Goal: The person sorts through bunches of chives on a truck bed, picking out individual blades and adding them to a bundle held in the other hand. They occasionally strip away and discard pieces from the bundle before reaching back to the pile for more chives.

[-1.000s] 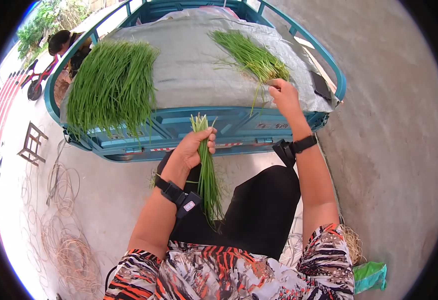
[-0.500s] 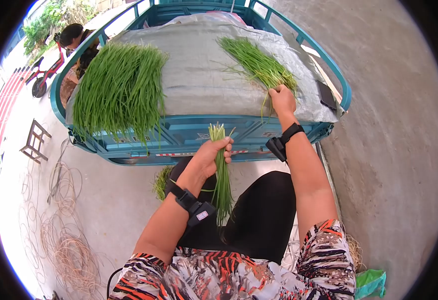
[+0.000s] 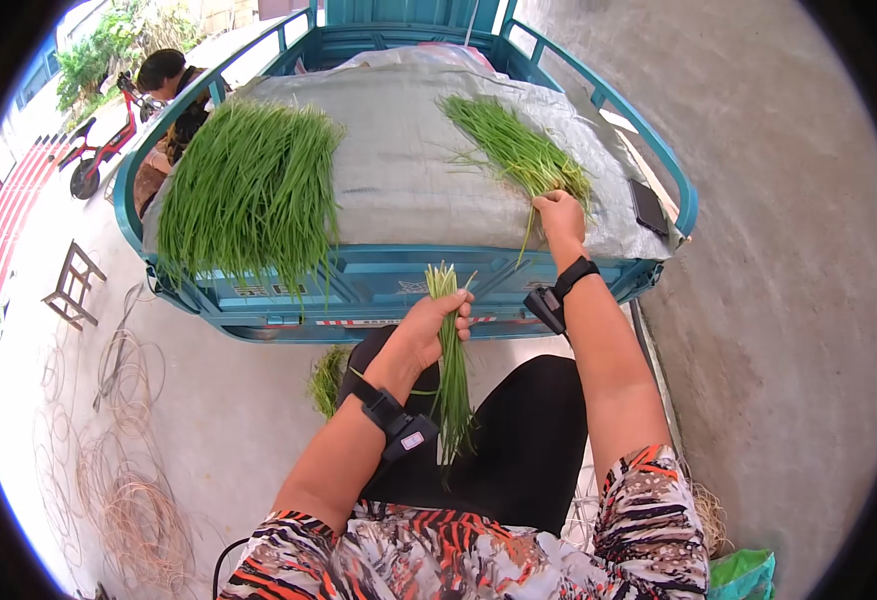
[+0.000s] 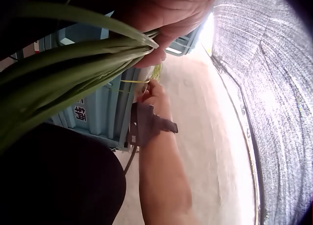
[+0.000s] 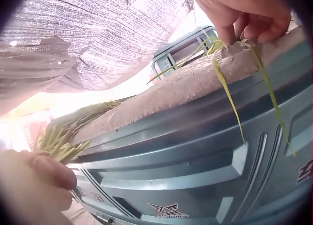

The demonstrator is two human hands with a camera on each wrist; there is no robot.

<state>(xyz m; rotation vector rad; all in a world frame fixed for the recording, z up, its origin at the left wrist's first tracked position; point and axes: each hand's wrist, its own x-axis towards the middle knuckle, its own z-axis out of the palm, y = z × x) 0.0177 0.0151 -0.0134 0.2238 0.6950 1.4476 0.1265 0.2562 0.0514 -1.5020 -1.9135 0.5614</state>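
Upright in the left hand [image 3: 437, 325] is a bunch of long green stalks [image 3: 454, 375], gripped near its pale ends, which point up; the leaves hang down over the dark trousers. The right wrist view shows those pale ends [image 5: 58, 144] above the left hand's curled fingers [image 5: 41, 183]. At the near end of a smaller green pile [image 3: 514, 145], the right hand [image 3: 562, 222] pinches a few thin stalks. Yellowish-green leaves [image 5: 227, 95] dangle from its fingertips over the cover's edge in the right wrist view. A larger green pile [image 3: 254, 190] lies on the cover's left.
A grey cover [image 3: 399, 190] lies over the blue cart bed with side rails [image 3: 649, 135]. A dark phone-like object [image 3: 649, 207] rests at right. Another person [image 3: 169, 80] is behind the left rail. A wooden stool [image 3: 74, 285] and coiled strands [image 3: 139, 510] are on the ground.
The head view has shifted, so the cart appears lower. The left hand has moved slightly right with its bunch. The right hand's fingers have closed on stalks at the small pile's near end.
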